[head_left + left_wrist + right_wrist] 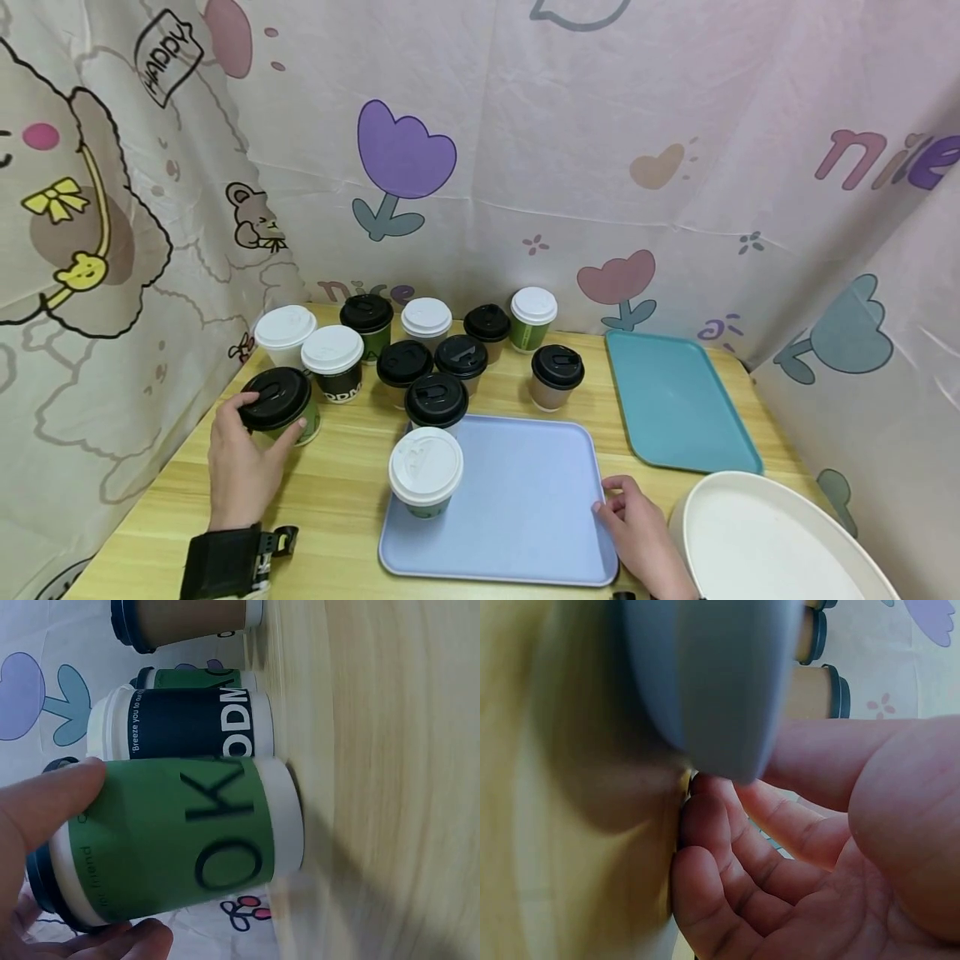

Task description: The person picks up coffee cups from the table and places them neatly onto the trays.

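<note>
My left hand (pixel 243 467) grips a green paper cup with a black lid (pixel 172 832), thumb on one side and fingers on the other. The cup is upright at the table's left; whether its base touches the wood I cannot tell. My right hand (pixel 641 533) pinches the right rim of a light blue tray (pixel 525 508), thumb on the rim and fingers curled by its underside. On the tray's left part stands a white-lidded green cup (pixel 426 471). A black-lidded cup (pixel 437 402) is at the tray's back left corner; its base is hidden.
Several lidded cups stand behind, among them a dark white-lidded cup (pixel 333 358) and a brown black-lidded cup (pixel 557 379). A teal tray (pixel 682 400) lies at the back right. A large white container (pixel 772 533) occupies the front right. Printed curtains (pixel 480 167) enclose the table.
</note>
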The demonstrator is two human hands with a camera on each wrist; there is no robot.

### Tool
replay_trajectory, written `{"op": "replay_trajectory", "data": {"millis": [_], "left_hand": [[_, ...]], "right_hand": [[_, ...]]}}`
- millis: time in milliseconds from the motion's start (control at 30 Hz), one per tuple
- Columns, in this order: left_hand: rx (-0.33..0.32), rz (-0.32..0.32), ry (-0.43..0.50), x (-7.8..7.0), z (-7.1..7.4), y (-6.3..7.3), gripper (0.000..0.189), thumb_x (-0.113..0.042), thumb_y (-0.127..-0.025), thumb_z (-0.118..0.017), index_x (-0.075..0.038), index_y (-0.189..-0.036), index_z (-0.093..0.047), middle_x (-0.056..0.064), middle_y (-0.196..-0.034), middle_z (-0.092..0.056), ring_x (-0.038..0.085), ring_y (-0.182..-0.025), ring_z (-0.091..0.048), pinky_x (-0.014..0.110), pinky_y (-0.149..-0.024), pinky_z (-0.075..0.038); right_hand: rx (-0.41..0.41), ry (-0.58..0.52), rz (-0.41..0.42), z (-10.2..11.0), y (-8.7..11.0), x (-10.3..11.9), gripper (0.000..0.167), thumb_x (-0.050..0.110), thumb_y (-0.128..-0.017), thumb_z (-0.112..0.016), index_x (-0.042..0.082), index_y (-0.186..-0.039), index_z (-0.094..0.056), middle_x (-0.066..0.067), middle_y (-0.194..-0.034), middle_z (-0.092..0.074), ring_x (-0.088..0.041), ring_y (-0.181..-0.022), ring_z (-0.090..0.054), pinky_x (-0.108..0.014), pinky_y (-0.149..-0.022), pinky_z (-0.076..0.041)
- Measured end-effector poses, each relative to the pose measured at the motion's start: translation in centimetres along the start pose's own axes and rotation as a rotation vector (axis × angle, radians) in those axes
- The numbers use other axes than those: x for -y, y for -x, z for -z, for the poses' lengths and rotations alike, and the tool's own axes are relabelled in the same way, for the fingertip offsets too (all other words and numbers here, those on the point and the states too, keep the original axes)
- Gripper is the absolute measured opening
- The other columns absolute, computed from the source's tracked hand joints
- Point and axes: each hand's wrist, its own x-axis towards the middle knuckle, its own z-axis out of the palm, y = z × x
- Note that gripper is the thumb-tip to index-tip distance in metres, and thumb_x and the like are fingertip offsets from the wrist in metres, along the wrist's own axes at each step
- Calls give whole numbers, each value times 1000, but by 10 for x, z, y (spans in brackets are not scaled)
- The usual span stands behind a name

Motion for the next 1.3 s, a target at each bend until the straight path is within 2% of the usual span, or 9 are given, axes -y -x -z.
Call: {"op": "replay_trajectory", "data": {"millis": [200, 300, 367, 433, 533, 633, 867, 1067, 1300], "left_hand": [[11, 116, 59, -21, 15, 17, 79, -16, -83, -86, 3, -144, -38, 30, -144, -44, 48, -125, -46, 64, -97, -39], [88, 135, 83, -39, 37, 36, 86, -21, -82, -89, -2, -147, -36, 27, -146, -44, 46, -126, -49, 67, -100, -42], [147, 79, 63, -47, 53, 54, 88, -22, -77, -93, -7, -145, -40, 25, -144, -48, 30, -122, -57, 48, -104, -48], [194, -24, 55, -54, 65, 75, 90, -19, -68, -99, -10, -141, -47, 22, -139, -55, 14, -115, -61, 28, -101, -50], [228, -198, 91, -62, 67, 102, 91, -13, -55, -104, -15, -133, -57, 13, -131, -64, -4, -104, -58, 3, -87, -41], [279, -288, 140, -72, 56, 118, 92, -14, -51, -105, -21, -130, -59, 8, -130, -66, 1, -106, -61, 12, -87, -49], [319, -319, 104, -78, 29, 122, 89, -17, -51, -105, -25, -125, -58, 2, -130, -63, 5, -109, -60, 17, -83, -53], [346, -284, 94, -75, 24, 121, 86, -23, -54, -105, -27, -126, -57, 3, -131, -63, 6, -110, -60, 25, -84, -56], [390, -348, 118, -67, 20, 120, 86, -20, -54, -104, -25, -125, -57, 2, -128, -64, 4, -109, -60, 25, -80, -57]], "right_hand": [[0, -2, -4, 0, -1, 0, 30, 14, -98, -69, -1, -123, -60, 1, -87, -64, -14, -79, -59, -33, -70, -51], [-2, 1, -15, -1, -1, -1, 30, 14, -98, -69, 0, -122, -61, 1, -87, -64, -14, -79, -59, -33, -70, -51], [1, 3, -16, -2, -1, -1, 30, 14, -97, -69, 0, -122, -61, 1, -86, -64, -13, -78, -59, -32, -69, -51], [5, 1, -19, -3, 0, -1, 29, 14, -97, -69, 0, -122, -61, 1, -86, -64, -13, -78, -59, -32, -69, -51], [15, -1, -24, -2, -1, 0, 30, 14, -98, -69, 0, -123, -60, 1, -87, -65, -14, -79, -60, -33, -69, -51], [21, 6, -33, 1, -1, 1, 31, 14, -98, -68, -1, -123, -60, 0, -88, -65, -15, -81, -61, -35, -70, -53], [29, -3, -25, -1, -3, 2, 31, 14, -99, -68, -2, -124, -60, 0, -88, -65, -15, -80, -60, -34, -69, -52], [32, 0, -33, 0, -2, 2, 32, 15, -99, -69, -1, -124, -59, -1, -89, -65, -15, -81, -61, -34, -70, -53], [21, 4, -37, 0, -2, 3, 32, 14, -98, -69, -2, -125, -59, 0, -88, -64, -15, -80, -60, -33, -68, -51]]}}
